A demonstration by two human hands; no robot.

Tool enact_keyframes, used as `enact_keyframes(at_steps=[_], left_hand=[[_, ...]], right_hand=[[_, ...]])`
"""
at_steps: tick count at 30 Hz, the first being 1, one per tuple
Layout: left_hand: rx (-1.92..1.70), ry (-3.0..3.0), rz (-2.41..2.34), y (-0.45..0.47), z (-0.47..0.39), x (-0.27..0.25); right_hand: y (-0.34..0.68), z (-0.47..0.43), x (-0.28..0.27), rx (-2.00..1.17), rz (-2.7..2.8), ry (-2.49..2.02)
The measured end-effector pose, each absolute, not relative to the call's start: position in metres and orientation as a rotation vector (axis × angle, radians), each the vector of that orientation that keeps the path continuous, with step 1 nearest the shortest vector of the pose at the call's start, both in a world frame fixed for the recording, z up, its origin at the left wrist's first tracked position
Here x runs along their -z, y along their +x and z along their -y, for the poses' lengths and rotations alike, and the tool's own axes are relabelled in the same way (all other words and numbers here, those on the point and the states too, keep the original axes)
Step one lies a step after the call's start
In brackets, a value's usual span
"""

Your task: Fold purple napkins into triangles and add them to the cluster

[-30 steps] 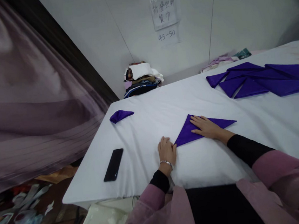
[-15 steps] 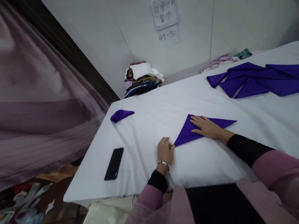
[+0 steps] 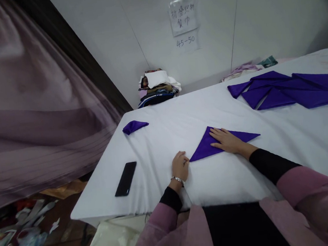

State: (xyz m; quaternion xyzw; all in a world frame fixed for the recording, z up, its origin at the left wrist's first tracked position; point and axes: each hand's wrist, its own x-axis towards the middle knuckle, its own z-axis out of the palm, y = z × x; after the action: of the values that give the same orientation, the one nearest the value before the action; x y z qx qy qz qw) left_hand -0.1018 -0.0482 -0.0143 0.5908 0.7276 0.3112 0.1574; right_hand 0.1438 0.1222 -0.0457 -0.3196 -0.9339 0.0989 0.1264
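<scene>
A purple cloth napkin [image 3: 203,146], folded into a flat triangle, lies on the white-covered table. My right hand [image 3: 226,140] rests palm down on its middle with the fingers stretched out, hiding part of the cloth. At the napkin's left corner, my left hand [image 3: 181,166] has its fingers curled, and the tip of the corner meets its thumb and fingertips in a pinch. A smaller folded purple napkin [image 3: 134,127] sits by itself farther left.
A black phone [image 3: 125,179] lies near the left edge of the table [image 3: 159,193]. Several purple napkins [image 3: 282,88] overlap at the back right. Stacked cloths [image 3: 158,88] stand beyond the far edge, below a paper sign [image 3: 184,16]. A curtain [image 3: 34,104] hangs at left.
My left hand has shifted slightly left with the napkin's corner. The right hand stays flat on the cloth. The camera view has moved a little.
</scene>
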Motion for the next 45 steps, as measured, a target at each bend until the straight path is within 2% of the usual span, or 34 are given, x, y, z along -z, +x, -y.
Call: enact_keyframes(at_steps=[5,10,13,17,27,41,45], left_hand=[[-0.861,1.728,-2.076,-0.100,0.032,-0.003],[-0.582,2.206,-1.845,-0.050,-0.007,-0.018],[-0.418,2.381,-1.707,-0.022,-0.030,-0.011],[-0.282,2.334,-1.747,-0.012,-0.046,0.007],[-0.206,2.349,-1.789,-0.017,-0.050,0.016],[-0.138,2.352,-1.818,-0.017,-0.049,0.012],[-0.143,2.351,-1.820,-0.017,-0.049,0.011]], right_hand=[[0.142,-0.120,0.043,-0.293,2.732,-0.937],[0.141,-0.118,0.041,-0.284,2.710,-0.954],[0.142,-0.119,0.041,-0.286,2.708,-0.918],[0.142,-0.119,0.038,-0.284,2.736,-0.879],[0.151,-0.121,0.029,-0.359,2.708,-0.959],[0.254,-0.180,0.029,-0.256,2.559,-1.197],[0.272,-0.189,0.022,-0.510,2.243,-1.364]])
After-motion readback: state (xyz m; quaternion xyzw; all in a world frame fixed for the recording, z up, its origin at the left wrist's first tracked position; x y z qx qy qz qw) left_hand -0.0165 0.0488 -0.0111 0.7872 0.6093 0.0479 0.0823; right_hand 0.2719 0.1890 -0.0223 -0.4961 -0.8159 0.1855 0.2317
